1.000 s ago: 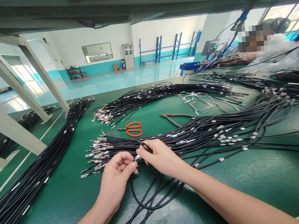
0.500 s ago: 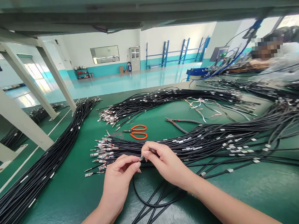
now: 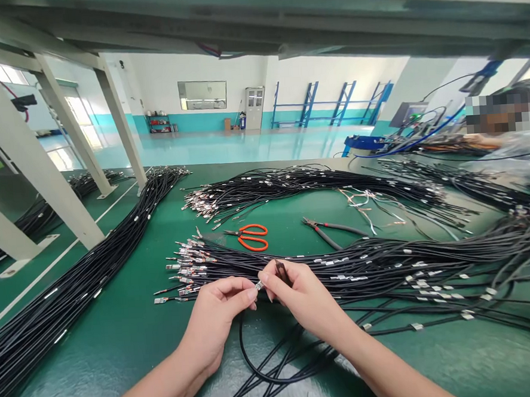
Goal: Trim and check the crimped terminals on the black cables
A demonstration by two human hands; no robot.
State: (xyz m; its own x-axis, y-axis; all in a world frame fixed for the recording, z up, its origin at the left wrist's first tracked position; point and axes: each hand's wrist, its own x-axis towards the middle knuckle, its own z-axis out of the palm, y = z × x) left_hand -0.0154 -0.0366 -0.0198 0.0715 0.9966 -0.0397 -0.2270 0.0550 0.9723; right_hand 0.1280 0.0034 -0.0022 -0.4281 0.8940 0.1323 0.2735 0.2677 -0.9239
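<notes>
My left hand (image 3: 220, 312) pinches the end of a black cable (image 3: 243, 337) between thumb and fingers; the cable curves down below the hand. At the fingertips shows a small silvery connector (image 3: 259, 286). My right hand (image 3: 300, 289) meets it from the other side, thumb and forefinger at the connector. Tucked in that hand is a narrow dark brown tool (image 3: 282, 272) resembling tweezers, its tip hidden by the fingers. Just behind both hands lies a bundle of black cables (image 3: 367, 258) with metal connectors (image 3: 190, 260) at the left end.
Orange-handled scissors (image 3: 253, 237) and grey-handled pliers (image 3: 332, 230) lie beyond the near bundle. More cable bundles (image 3: 264, 183) stretch behind and to the left (image 3: 115, 249). Stripped wire scraps (image 3: 364, 201) sit at the back. White posts (image 3: 61, 175) rise at left. A person (image 3: 507, 118) is at far right.
The view has shifted, so the bench appears further right and the hands slightly lower right. My hands stay together at the connector; more of the dark tool now shows, tilted more upright.
</notes>
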